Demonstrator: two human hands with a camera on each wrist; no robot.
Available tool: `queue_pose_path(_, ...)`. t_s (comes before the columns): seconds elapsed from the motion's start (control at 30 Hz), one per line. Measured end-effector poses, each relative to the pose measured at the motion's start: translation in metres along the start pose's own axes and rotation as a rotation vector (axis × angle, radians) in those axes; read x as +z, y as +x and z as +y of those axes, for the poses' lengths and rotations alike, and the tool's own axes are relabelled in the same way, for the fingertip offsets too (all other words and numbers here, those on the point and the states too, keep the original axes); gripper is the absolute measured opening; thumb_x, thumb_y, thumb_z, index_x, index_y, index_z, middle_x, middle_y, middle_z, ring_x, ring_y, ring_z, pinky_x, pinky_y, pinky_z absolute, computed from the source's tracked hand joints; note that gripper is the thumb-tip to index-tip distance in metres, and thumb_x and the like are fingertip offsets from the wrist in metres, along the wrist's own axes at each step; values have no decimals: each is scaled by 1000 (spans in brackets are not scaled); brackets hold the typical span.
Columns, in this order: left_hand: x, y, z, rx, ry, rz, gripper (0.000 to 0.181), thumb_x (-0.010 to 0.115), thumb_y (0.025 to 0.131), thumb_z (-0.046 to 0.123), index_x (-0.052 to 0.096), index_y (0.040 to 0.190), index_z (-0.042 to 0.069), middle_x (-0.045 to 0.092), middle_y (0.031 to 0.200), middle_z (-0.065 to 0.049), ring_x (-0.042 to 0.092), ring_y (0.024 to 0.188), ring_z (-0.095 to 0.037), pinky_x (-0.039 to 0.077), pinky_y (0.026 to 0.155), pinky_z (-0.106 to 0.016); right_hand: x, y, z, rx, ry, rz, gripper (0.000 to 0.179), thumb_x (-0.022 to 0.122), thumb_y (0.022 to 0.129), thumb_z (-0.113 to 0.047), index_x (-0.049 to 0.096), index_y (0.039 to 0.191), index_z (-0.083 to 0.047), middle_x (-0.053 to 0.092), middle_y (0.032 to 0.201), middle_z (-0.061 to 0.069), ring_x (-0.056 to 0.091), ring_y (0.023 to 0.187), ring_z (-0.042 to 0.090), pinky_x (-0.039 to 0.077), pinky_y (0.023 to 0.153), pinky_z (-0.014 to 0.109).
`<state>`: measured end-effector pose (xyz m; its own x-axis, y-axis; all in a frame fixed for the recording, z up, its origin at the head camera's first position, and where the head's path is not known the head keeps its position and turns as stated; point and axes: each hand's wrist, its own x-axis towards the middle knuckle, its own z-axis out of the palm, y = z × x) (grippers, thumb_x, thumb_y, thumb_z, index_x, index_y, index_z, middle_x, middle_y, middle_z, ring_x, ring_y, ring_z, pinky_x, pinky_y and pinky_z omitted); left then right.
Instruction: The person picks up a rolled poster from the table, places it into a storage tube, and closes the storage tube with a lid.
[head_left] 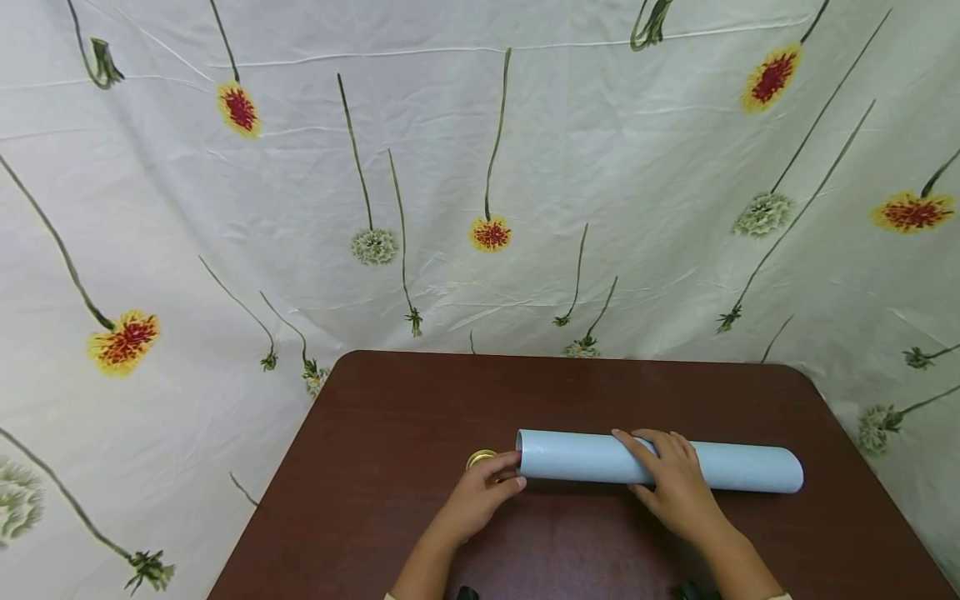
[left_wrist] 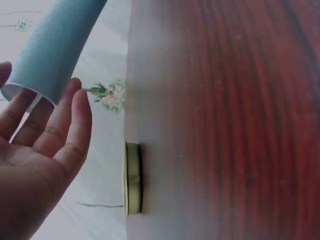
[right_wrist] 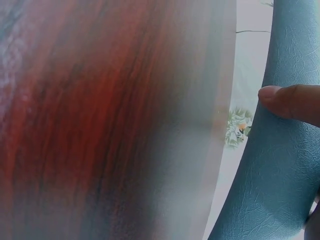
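A long light blue hollow tube with a finely creased surface is held above the brown table, lying roughly sideways. My right hand grips it near its middle, fingers over the far side and thumb on the near side; the right wrist view shows the thumb against the tube. At the tube's open left end is my left hand, its fingers loosely bent. In the left wrist view, two fingers reach into the opening. Just beyond the left hand, a shallow round gold tin or lid rests on the table.
The dark brown wood-grain table has rounded far corners. Behind and around it hangs a white cloth printed with flowers. Small dark objects show at the bottom edge by the wrists.
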<state>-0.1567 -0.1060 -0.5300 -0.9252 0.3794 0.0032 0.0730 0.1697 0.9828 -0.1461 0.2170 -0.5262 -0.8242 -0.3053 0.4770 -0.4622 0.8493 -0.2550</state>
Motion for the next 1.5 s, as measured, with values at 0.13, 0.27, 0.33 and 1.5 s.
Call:
queue_pose_path(0.13,-2,-1,2,-3,10,18,43,66,96,17,62,135,1,59,139,-21,62,123,-32,50,90,-17,0,0,0,0,-1,2,99,96,59,-6,53,146,-26,60,127,13,56,119,35,31,106,62)
queue_pose_path(0.27,-8,-2,4,-24,15,52,38,67,96,20,66,132,11,62,131,-20,65,113,-26,53,88,-23,-1,1,1,0,-2,-1,98,96,59,-6,54,145,-23,60,127,13,56,118,36,31,106,62)
queue_pose_path(0.33,-12,-2,5,-32,11,73,36,66,96,22,67,132,14,64,128,-20,67,107,-23,55,85,-28,-2,1,2,1,-3,-4,97,96,59,-6,54,145,-22,59,127,14,56,118,36,31,105,62)
queue_pose_path(1.5,-30,8,-13,-70,763,102,74,87,76,13,55,142,1,55,134,-17,49,124,-38,48,97,-53,-10,-8,20,32,-29,16,100,97,57,-5,54,145,-23,60,126,15,56,117,36,32,104,63)
